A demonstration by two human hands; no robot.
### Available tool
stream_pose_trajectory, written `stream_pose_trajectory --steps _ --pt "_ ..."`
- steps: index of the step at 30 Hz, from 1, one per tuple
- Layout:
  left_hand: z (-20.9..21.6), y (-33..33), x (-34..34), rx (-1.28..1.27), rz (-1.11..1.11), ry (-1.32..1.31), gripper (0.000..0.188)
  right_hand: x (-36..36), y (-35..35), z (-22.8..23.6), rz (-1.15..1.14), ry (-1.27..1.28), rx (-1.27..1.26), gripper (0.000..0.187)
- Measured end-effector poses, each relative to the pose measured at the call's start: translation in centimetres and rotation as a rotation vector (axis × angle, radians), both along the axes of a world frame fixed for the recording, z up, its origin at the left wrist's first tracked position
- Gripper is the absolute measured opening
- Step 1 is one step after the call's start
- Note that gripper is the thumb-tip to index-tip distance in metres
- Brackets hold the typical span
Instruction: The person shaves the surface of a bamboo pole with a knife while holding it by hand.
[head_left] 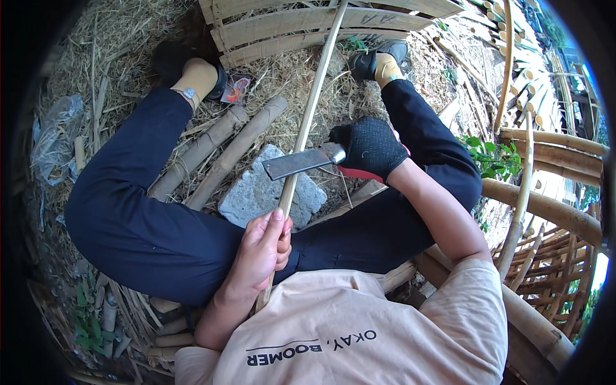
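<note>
My bare left hand point(262, 247) is closed round a long, pale bamboo strip point(312, 102). The strip slants from beside my waist up past my feet, over a wooden slatted piece. In a black and red glove, my right hand point(372, 151) grips the handle of a broad, square-ended knife point(296, 163). Its dark blade lies across the strip, a little beyond my left hand; whether the edge bites into the strip I cannot tell. Beneath the blade, between my legs, sits a rough grey stone block point(260, 189).
Two bamboo poles point(240, 144) lie left of the stone. The slatted wooden piece point(269, 35) stands beyond my feet. Bamboo poles point(545, 205) and a woven bamboo frame point(558, 273) are at my right. A clear plastic bag point(58, 141) rests on the straw-strewn ground at the left.
</note>
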State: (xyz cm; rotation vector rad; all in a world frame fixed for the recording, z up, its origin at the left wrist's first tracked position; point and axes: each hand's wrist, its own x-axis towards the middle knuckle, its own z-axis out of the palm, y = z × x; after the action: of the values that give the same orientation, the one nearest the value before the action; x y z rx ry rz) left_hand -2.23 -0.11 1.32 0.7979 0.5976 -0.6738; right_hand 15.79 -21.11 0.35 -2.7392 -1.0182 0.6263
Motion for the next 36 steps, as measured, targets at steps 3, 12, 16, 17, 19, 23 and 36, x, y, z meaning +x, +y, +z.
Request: stream_pose_trajectory --steps 3,12,16,17,19,23,36 --pt "0.2 0.1 -0.2 -0.002 -0.006 0.018 0.036 1.1 -0.1 -0.1 -0.229 -0.060 -0.029 0.022" --pt "0.1 0.7 0.1 -0.123 -0.003 0.027 0.035 1.6 -2.0 0.8 -0.290 -0.203 0.144 0.034" --pt "0.2 1.0 0.0 -0.156 0.003 0.021 0.034 0.5 -1.3 1.7 -0.067 -0.194 0.122 0.031" --pt "0.1 1.0 0.0 -0.159 0.004 0.021 0.034 0.3 -1.2 1.7 -0.016 -0.219 0.122 0.031" --pt "0.0 1.0 -0.1 -0.166 0.006 0.022 0.034 -0.4 -1.1 2.3 -0.134 -0.157 0.106 0.029" --pt "0.1 0.9 0.0 -0.159 0.009 0.020 0.034 -1.3 -1.0 3.2 -0.119 -0.059 0.078 0.025" --pt "0.0 0.1 -0.2 -0.047 0.003 0.014 0.036 -0.6 -0.3 -0.2 -0.056 -0.078 -0.011 0.020"
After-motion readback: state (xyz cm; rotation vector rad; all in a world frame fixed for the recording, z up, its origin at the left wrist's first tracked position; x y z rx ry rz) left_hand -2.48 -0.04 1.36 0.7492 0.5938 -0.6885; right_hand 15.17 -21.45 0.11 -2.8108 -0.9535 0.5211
